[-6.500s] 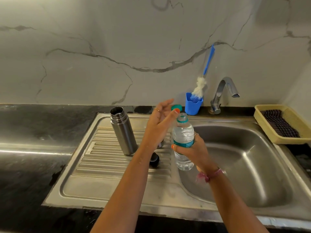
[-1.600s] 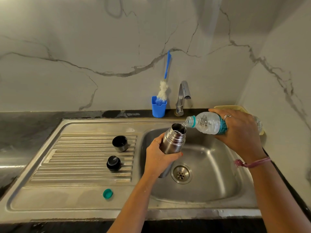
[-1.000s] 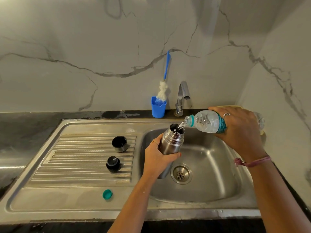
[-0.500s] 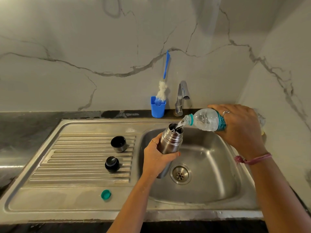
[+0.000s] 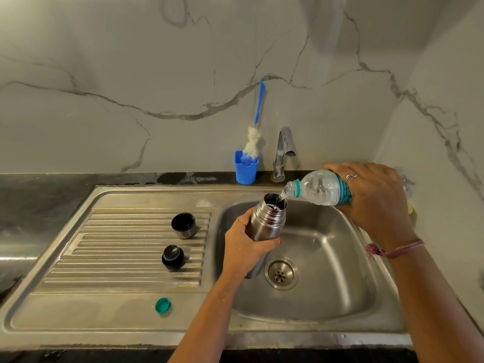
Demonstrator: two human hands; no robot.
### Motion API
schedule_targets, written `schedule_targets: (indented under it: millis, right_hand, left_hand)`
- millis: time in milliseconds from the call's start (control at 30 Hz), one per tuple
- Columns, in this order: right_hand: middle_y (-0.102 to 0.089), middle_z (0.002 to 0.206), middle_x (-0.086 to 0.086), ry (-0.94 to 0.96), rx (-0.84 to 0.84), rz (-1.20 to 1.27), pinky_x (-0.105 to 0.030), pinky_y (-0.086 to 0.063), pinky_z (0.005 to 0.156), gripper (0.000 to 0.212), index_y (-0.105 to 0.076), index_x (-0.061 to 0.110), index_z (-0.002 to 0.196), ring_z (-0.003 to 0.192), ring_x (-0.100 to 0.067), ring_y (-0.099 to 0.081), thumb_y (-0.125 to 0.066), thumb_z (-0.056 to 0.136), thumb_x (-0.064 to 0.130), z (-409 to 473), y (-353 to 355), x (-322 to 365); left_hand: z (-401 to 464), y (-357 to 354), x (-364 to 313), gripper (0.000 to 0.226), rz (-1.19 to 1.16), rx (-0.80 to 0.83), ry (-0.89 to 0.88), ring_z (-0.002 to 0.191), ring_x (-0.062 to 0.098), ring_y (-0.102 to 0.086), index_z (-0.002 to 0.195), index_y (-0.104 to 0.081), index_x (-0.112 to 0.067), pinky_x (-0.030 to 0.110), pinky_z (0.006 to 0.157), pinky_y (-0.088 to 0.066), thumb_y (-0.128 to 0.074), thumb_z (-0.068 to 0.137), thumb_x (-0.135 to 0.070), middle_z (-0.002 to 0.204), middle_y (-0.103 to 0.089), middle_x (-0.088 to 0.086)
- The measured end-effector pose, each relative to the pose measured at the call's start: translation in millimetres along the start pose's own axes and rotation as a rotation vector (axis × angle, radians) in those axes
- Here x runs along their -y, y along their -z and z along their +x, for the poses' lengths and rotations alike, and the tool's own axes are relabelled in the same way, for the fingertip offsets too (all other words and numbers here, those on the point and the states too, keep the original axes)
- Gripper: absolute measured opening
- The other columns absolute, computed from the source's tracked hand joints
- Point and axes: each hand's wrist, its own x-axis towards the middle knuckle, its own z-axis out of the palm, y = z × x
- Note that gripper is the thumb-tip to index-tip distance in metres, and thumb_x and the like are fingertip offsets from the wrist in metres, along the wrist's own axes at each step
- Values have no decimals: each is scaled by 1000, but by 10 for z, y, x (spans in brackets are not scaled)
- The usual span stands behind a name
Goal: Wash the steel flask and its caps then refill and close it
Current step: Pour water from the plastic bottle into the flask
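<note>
Left hand [image 5: 245,248] gripping flask [image 5: 267,221], right hand [image 5: 374,199] gripping bottle [image 5: 318,191], caps [image 5: 172,257] on drainboard [image 5: 117,258]

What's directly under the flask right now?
The steel flask, gripped by the left hand, is held above the sink basin, just left of the drain. The hand and flask body cover the basin floor directly beneath the base.
</note>
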Motion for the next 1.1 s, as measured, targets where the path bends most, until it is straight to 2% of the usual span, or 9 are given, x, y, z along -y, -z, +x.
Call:
schedule_targets:
  millis: [167,367,633,933,1100]
  right_hand:
    - [-68,106,-2,3,-24,-3,-43,-43,84,66,-62,21,123,94,-28,-61,-86,65,40,-1,-5,9]
    - [-68,107,-2,18,-20,-32,-41,-42,85,67,-63,19,123,95,-28,-62,-86,64,41,-1,-2,7]
    - [-69,108,-3,32,-18,-42,-42,-43,86,67,-63,17,123,96,-28,-63,-87,64,38,-4,-11,-5]
    - [-68,109,-4,41,-23,-54,-42,-43,87,67,-62,17,124,96,-28,-63,-87,64,37,-16,-10,0]
    - [-68,108,-4,55,-35,-53,-41,-41,87,65,-62,17,123,96,-28,-62,-86,66,36,-7,1,19]
  left_hand:
    - [15,-22,23,83,-2,-3,7,103,3,-61,133,-53,-32,23,92,-52,-93,60,-30,116,-65,-16]
    - [-5,-33,24,82,-14,-12,8,101,1,-61,133,-54,-31,13,84,-47,-93,60,-27,116,-65,-15]
    - [-15,-51,55,84,-22,-4,22,103,3,-61,134,-53,-31,23,91,-51,-93,60,-27,118,-64,-15]
    - [-45,-40,44,82,-27,-2,44,100,0,-59,131,-52,-36,11,81,-44,-93,60,-24,115,-63,-17]
    - [-55,-40,59,79,-21,-4,35,102,2,-61,130,-54,-33,16,86,-49,-93,61,-25,116,-63,-16]
